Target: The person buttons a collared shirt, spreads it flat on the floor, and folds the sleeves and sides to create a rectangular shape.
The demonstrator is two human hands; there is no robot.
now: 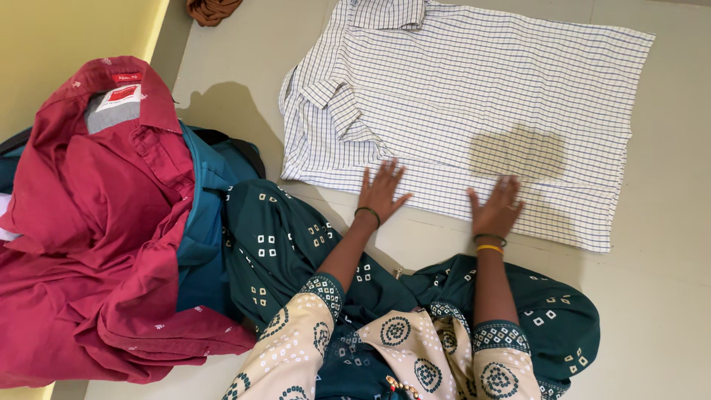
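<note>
Fingers [385,176] of left hand [381,194] and right hand [497,210] splayed flat, gripping nothing — both palms press near hem of checked shirt [474,96], spread on floor [666,281]. Maroon shirt [89,222] piled at floor's left edge.

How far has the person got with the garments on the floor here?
Done: the white checked cotton shirt lies spread flat on the floor, front down, with one sleeve folded in. In hand: the left hand and right hand press flat on its near edge. Left: the crumpled red shirt and a teal garment lie heaped, unfolded.
</note>
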